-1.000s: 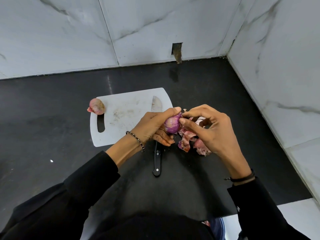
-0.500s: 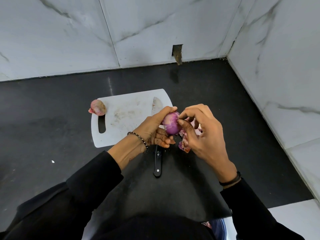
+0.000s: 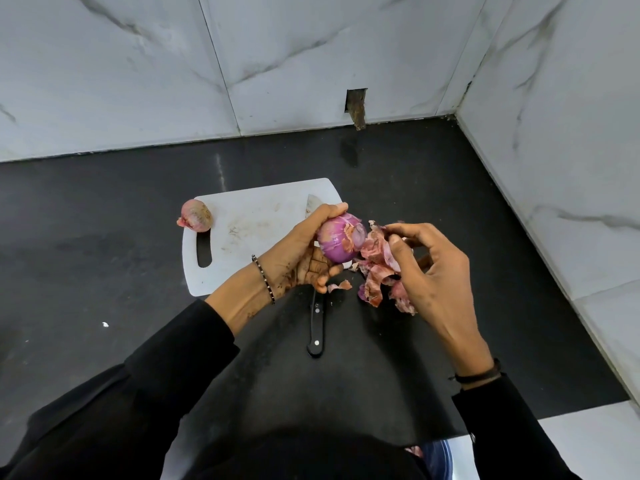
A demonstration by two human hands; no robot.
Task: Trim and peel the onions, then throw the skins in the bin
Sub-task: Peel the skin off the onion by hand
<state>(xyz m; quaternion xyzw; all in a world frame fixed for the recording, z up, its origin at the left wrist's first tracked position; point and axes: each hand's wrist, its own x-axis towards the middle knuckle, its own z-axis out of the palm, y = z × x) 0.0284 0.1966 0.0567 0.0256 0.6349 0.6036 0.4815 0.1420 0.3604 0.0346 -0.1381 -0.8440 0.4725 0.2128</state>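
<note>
While the left hand (image 3: 301,258) grips the onion (image 3: 341,240) above the board's (image 3: 256,216) right edge, the right hand (image 3: 436,271) pinches skins (image 3: 377,268) just beside it. It is mostly peeled with scraps clinging, and nothing is binned (second onion (image 3: 195,215) lies unpeeled on the board). The axis is roughly level, cut end toward the right hand.
</note>
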